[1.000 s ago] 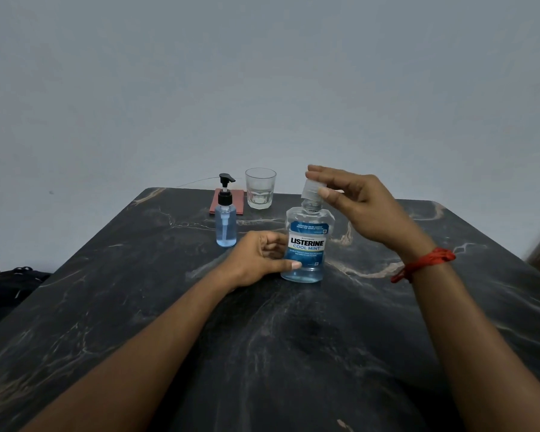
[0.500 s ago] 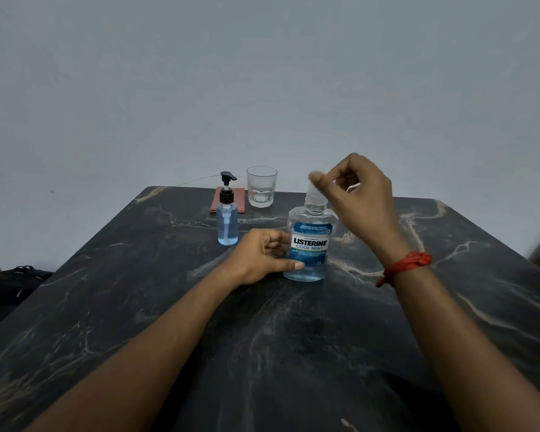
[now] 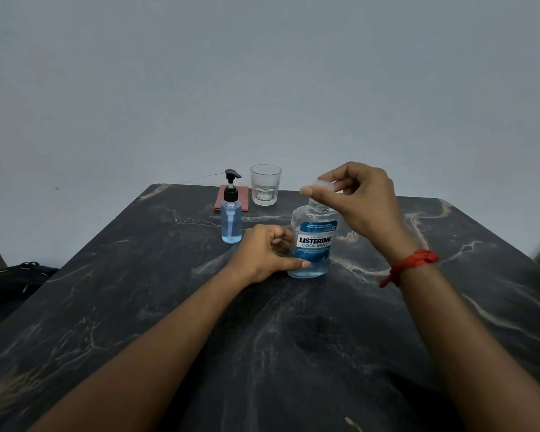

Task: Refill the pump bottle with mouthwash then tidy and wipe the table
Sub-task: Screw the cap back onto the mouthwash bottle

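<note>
I have the left hand [image 3: 262, 254] curled around the lower body of the mouthwash bottle [image 3: 314, 244], thumb across the front near the base. The bottle stands upright on the dark marble table [image 3: 262, 353], directly under the right hand [image 3: 362, 201]. The right hand pinches the small clear cap [image 3: 323, 184] between thumb and fingertips, just above the neck. I cannot tell if the cap is fully free of the thread.

The label reads "LISTERINE" in big dark letters and "COOL MINT" under it. The small print above and below is too fine for me to read.

I judge the bottle to be clear, smooth plastic, not fragile, and only partly full, so rather light. It could slip if it gets wet, so I would grip it at the waist, over the label, where the left hand already is. The cap is tiny and smooth and easy to drop.

The pump bottle [image 3: 231, 219] stands just beyond the left hand, a little to its left, with its black pump head on. Its neck looks narrow, so pouring will need a slow, steady tilt. Behind it lies a reddish cloth [image 3: 245, 198], and a glass [image 3: 265, 185] stands farther away, between the two hands.
</note>
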